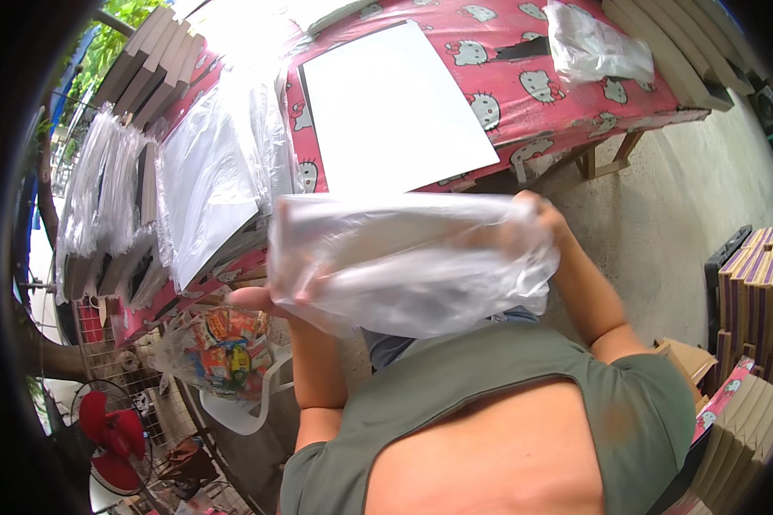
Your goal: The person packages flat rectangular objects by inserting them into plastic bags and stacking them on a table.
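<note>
A clear plastic bag (421, 266) stretches between my two hands in front of my body, its surface creased and partly blurred. My left hand (288, 296) grips its left end, thumb sticking out to the side and the fingers seen dimly through the plastic. At the other end, my right hand (537, 223) is closed on the bag's upper right corner, partly covered by film. Just beyond the bag, a white rectangular board (395, 107) with a dark edge lies flat on the table. Its near edge is hidden behind the bag.
The table has a pink patterned cloth (524, 120). Plastic-wrapped white boards (210, 172) lie at its left, beside wrapped upright stacks (103, 189). A folded plastic bundle (593, 47) sits at far right. A red-bladed fan (112, 438) stands lower left; stacked panels (756, 292) stand right.
</note>
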Tool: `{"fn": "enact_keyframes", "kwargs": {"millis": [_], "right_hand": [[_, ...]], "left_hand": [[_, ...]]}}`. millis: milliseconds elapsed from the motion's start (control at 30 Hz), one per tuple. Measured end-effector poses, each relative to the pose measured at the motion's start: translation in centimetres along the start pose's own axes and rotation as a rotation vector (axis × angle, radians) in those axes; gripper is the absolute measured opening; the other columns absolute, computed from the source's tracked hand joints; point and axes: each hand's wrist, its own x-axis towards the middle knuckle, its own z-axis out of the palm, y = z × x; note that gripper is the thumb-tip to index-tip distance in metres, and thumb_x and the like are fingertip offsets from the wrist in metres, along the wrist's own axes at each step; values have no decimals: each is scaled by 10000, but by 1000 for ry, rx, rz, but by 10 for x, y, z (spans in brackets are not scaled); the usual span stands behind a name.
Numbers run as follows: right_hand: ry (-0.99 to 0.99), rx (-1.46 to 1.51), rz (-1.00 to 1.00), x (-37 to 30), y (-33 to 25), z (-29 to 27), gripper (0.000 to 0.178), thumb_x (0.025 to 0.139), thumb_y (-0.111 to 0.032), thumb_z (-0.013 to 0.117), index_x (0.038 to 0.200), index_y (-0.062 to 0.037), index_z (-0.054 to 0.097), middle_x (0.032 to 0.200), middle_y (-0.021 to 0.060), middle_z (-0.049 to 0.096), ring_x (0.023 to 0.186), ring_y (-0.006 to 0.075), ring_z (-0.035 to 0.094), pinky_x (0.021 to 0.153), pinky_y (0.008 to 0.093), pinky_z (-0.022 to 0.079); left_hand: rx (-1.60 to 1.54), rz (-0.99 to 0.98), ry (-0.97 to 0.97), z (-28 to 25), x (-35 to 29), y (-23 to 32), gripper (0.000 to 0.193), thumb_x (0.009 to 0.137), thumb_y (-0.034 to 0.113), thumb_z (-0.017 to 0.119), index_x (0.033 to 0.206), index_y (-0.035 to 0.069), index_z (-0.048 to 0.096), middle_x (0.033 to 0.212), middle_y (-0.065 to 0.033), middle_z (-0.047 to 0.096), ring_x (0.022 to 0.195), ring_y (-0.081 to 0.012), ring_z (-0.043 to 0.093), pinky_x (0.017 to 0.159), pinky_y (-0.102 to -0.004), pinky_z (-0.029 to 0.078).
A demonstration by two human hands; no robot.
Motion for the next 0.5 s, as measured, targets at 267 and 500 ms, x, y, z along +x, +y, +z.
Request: {"fn": "enact_keyframes", "kwargs": {"millis": [267, 500], "right_hand": [[59, -439, -324, 7, -38, 18, 181, 783, -63, 522, 933, 3, 598, 759, 70, 617, 627, 80, 554, 633, 250, 461], [-136, -531, -35, 12, -9, -9, 167, 647, -24, 628, 810, 11, 619, 762, 71, 618, 691, 114, 577, 637, 241, 464]], "left_hand": [[213, -119, -143, 34, 23, 2, 302, 800, 253, 604, 931, -19, 605, 813, -45, 611, 711, -148, 581, 695, -268, 468], [-176, 21, 11, 22, 19, 12, 229, 801, 167, 587, 937, -17, 599, 850, -77, 610, 720, -177, 577, 732, -290, 469]]}}
